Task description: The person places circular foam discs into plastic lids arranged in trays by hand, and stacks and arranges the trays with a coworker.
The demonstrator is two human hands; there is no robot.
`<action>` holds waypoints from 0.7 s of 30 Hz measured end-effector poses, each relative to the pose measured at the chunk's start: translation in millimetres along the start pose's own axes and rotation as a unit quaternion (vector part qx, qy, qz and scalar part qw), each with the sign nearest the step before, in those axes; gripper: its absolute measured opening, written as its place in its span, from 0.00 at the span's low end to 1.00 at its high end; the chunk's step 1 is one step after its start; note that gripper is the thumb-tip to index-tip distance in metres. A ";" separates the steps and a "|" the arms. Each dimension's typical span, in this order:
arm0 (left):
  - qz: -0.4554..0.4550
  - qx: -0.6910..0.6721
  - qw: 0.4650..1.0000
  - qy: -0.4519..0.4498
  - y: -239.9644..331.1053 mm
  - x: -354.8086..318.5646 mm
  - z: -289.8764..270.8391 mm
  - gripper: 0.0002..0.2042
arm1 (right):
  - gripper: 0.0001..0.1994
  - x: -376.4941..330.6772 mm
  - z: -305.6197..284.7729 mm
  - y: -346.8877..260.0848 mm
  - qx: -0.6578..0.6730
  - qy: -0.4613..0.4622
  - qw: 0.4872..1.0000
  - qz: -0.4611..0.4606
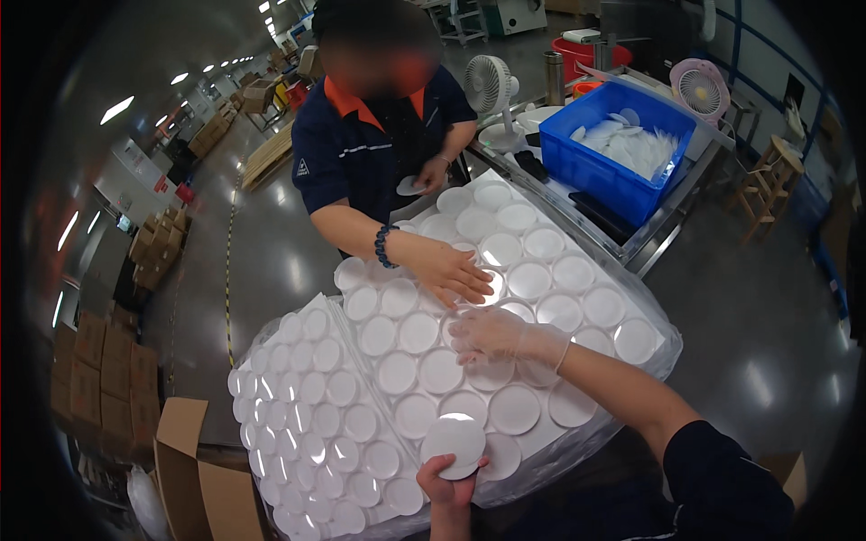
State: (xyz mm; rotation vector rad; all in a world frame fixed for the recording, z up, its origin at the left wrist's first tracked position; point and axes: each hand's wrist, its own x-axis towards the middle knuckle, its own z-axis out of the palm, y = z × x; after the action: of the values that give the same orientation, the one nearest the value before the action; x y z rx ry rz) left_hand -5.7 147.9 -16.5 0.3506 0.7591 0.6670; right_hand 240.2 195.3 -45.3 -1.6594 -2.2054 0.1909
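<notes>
My left hand (444, 487) comes up from the bottom edge and grips a round white disc (454, 444) by its lower rim. My right hand (494, 337), in a thin clear glove, lies flat with fingers spread on the white discs in the middle of a large white tray (541, 431). The tray holds rows of several round white discs (529, 279) in shallow wells. Another white sheet of smaller discs (311, 424) lies to its left, wrapped in clear plastic.
A co-worker in a dark blue shirt stands across the tray. One of their hands (454, 270) presses on discs just beyond my right hand, and the other (431, 173) holds a disc. Behind them are a blue bin (603, 171) of discs, two small fans (490, 86), and an open cardboard box (185, 469) at lower left.
</notes>
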 end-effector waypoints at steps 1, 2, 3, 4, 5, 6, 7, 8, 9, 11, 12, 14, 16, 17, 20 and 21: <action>-0.001 0.002 1.000 -0.002 -0.3 1.5 0.3 0.29 | 0.19 2.6 -3.2 -1.3 0.007 -0.026 0.999 0.029; 0.000 0.002 1.000 0.019 -0.7 3.2 0.9 0.29 | 0.19 4.9 -5.6 -4.2 0.006 -0.024 0.999 0.032; 0.000 0.003 0.999 0.039 -1.2 5.0 1.5 0.29 | 0.19 6.4 -7.3 -8.9 -0.018 -0.048 0.997 0.056; 0.000 0.006 0.999 0.038 -1.6 7.9 0.1 0.29 | 0.20 6.2 -9.6 -15.2 -0.042 -0.074 0.993 0.079; 0.040 0.031 0.999 0.017 -2.6 10.1 -3.3 0.30 | 0.20 1.9 -9.0 -27.0 -0.041 -0.074 0.993 0.078; 0.079 0.056 0.995 -0.004 -3.2 11.7 -5.2 0.30 | 0.20 -6.0 -7.4 -44.7 0.045 0.046 0.995 0.071; 0.077 0.056 0.995 -0.001 -4.5 8.9 -4.0 0.30 | 0.20 -17.4 -5.3 -64.3 0.132 0.163 0.976 0.065; 0.100 0.044 0.994 -0.013 -4.9 6.4 0.8 0.30 | 0.19 -28.6 -5.7 -83.5 0.192 0.147 0.966 0.095; 0.124 0.033 0.991 -0.025 -5.0 5.0 4.1 0.30 | 0.18 -37.2 -7.6 -99.4 0.252 0.131 0.951 0.124; 0.130 0.073 0.989 -0.007 -9.1 7.6 4.8 0.29 | 0.16 -47.0 -11.7 -114.8 0.324 0.127 0.921 0.175; 0.136 0.111 0.984 0.010 -10.5 8.6 4.4 0.29 | 0.15 -50.2 -11.2 -117.7 0.394 0.121 0.883 0.223; 0.117 0.087 0.989 -0.003 -12.4 9.1 6.2 0.27 | 0.13 -58.7 -10.4 -113.9 0.398 0.119 0.876 0.244; 0.096 0.064 0.993 -0.016 -15.7 10.0 4.7 0.26 | 0.12 -66.9 -4.2 -111.7 0.402 0.117 0.869 0.264; 0.088 0.073 0.993 -0.022 -18.7 11.2 1.4 0.25 | 0.11 -71.5 3.1 -112.7 0.335 0.158 0.899 0.233; 0.078 0.078 0.993 -0.033 -22.4 12.2 -4.4 0.23 | 0.08 -81.6 -7.8 -110.3 0.237 0.217 0.929 0.181; 0.078 0.075 0.993 -0.037 -22.6 11.9 -6.5 0.23 | 0.06 -84.2 -15.3 -106.0 0.210 0.237 0.935 0.159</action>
State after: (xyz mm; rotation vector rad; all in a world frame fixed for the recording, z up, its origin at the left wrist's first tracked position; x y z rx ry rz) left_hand 5.6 139.5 -38.7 0.5728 0.7169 0.7408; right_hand 170.7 82.4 -14.5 -1.5960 -1.4199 0.2881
